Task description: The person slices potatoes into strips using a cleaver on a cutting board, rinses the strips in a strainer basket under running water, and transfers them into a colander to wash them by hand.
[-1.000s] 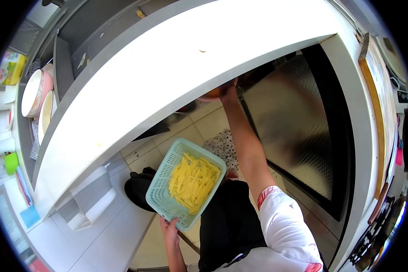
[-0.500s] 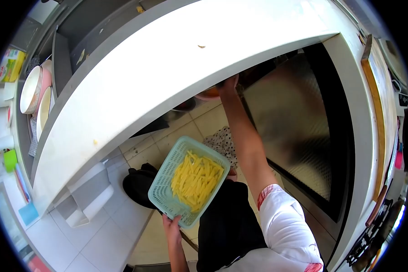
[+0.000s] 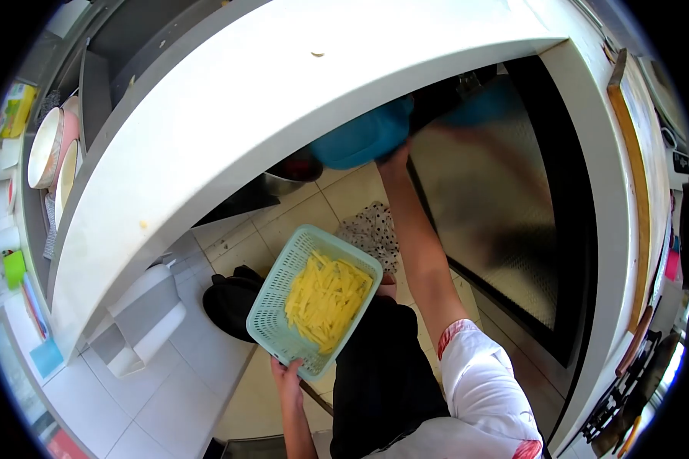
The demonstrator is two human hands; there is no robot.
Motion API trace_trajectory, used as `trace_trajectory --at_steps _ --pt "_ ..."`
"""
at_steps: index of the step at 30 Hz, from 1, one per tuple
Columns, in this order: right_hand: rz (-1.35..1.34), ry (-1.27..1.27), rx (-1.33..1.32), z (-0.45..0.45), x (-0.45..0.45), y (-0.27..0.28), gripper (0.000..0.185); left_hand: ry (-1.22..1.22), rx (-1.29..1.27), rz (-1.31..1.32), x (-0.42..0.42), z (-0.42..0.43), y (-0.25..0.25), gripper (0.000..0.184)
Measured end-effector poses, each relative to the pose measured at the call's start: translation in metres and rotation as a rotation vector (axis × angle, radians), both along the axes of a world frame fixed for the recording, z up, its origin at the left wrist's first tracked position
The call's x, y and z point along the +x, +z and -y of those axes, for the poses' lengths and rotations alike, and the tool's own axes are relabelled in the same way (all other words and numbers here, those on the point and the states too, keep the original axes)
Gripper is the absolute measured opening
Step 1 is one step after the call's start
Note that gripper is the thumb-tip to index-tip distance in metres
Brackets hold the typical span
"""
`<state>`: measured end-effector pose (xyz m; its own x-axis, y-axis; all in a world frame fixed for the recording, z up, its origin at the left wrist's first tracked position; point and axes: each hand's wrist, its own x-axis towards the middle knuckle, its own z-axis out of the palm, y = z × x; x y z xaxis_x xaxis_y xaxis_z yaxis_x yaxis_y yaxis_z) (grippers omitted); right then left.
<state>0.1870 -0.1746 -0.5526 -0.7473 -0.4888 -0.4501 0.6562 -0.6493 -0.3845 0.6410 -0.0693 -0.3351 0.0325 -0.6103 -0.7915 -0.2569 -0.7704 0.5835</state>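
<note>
My left hand (image 3: 288,376) is closed on the near rim of a pale green plastic basket (image 3: 266,320). Yellow potato strips (image 3: 325,302) lie heaped in the basket, towards its right side. My right arm reaches under the white counter, where my right hand (image 3: 395,157) grips the edge of a blue plastic basin (image 3: 352,144). The counter's edge hides part of this basin, and the fingers show only partly. Left of the basin, a metal bowl (image 3: 287,182) is half hidden beneath the counter.
The white countertop (image 3: 230,107) curves across the front. A dark-framed glass cabinet door (image 3: 505,222) stands open on my right. A dotted cloth (image 3: 371,236) lies on the tiled floor. Bowls (image 3: 47,149) stand at the left, and a wooden board (image 3: 631,176) leans at the right.
The blue basin has come into view in my right hand, partly out from under the counter. More of the metal bowl shows. The green basket stays in my left hand, shifted slightly left.
</note>
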Motion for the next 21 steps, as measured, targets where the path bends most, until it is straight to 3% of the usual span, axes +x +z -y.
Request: trace_trajectory --at_steps 3,6,9,11,14,21 --pt "-0.007 0.08 0.036 0.005 -0.003 -0.003 0.058 0.021 0.032 -0.002 -0.002 0.001 0.004 0.05" --pt "-0.209 0.134 0.021 0.022 -0.008 -0.021 0.064 0.012 0.047 -0.003 0.0 -0.001 0.008 0.053" --pt "-0.116 0.007 0.015 0.024 -0.002 -0.029 0.063 0.02 0.036 -0.006 -0.003 -0.003 0.013 0.052" --pt "0.044 0.024 -0.035 0.008 0.01 -0.004 0.062 0.03 0.032 -0.007 -0.003 -0.005 0.016 0.05" --pt "0.073 0.069 -0.025 -0.02 0.02 0.021 0.048 0.018 0.02 -0.016 -0.001 -0.009 0.019 0.049" --pt "0.08 0.143 0.031 -0.05 0.013 0.04 0.049 0.011 0.028 0.009 0.0 -0.015 0.041 0.05"
